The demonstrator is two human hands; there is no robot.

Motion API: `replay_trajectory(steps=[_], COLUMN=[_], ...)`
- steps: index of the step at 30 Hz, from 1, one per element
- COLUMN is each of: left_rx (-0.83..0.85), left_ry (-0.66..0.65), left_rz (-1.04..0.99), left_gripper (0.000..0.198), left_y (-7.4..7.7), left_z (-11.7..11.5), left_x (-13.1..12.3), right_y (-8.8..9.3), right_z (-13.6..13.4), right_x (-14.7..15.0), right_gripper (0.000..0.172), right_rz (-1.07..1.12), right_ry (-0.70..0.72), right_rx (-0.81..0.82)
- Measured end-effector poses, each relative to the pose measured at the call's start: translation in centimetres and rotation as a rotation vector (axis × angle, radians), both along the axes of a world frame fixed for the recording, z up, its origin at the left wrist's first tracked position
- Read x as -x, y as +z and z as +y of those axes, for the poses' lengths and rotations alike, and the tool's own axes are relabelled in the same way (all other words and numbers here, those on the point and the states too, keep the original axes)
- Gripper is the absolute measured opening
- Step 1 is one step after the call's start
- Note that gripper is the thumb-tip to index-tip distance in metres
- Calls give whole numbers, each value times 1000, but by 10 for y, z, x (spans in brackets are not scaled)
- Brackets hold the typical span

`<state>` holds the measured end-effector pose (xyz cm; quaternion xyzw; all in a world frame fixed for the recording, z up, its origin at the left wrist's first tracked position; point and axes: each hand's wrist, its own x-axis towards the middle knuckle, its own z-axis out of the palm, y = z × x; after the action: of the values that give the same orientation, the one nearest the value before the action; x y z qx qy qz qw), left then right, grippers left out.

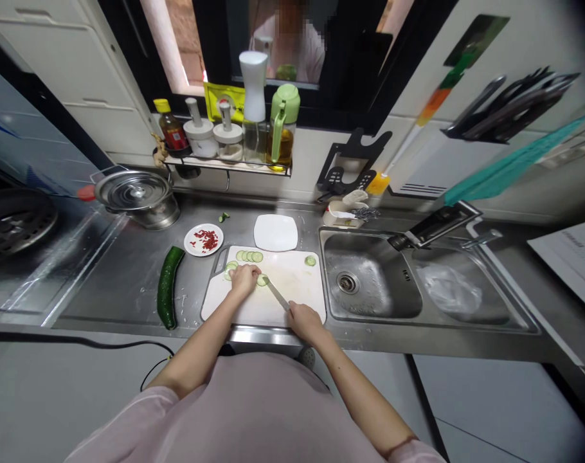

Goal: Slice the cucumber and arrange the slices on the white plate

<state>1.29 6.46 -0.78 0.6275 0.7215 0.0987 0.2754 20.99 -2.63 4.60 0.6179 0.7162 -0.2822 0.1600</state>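
Observation:
On the white cutting board (292,283) my left hand (244,278) is curled over a piece of cucumber (262,280), pressing it down. My right hand (305,319) grips the handle of a knife (277,294) whose blade meets the cucumber's cut end. A row of cucumber slices (249,256) lies along the board's far edge, and a single slice (310,260) sits at the far right corner. A whole cucumber (168,285) rests on the counter left of the board.
A small plate of red chilli pieces (204,239) and an empty white plate (276,232) sit behind the board. A steel sink (369,283) lies to the right, a lidded pot (134,195) far left, and a condiment rack (229,138) on the wall.

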Motion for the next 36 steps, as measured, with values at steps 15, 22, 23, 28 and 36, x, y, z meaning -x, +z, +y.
replay_trajectory(steps=[15,22,23,28,36], left_rx=[19,25,23,22,9], left_ry=[-11,-6,-5,-1,-6], left_rz=[-21,-23,-23,-15,-10], left_gripper=[30,30,30,29,28], left_y=[-3,-2,-2,-2,-4], left_z=[1,1,1,0,0], left_x=[2,2,2,1,1], right_y=[2,4,4,1,1], right_z=[9,12,12,13,15], right_x=[-2,3,4,7,11], right_gripper=[29,30,31,32,33], right_rz=[-37,-44,-42,-42,-39], right_ry=[66,59,55,52,38], right_rx=[29,38,38,37,30])
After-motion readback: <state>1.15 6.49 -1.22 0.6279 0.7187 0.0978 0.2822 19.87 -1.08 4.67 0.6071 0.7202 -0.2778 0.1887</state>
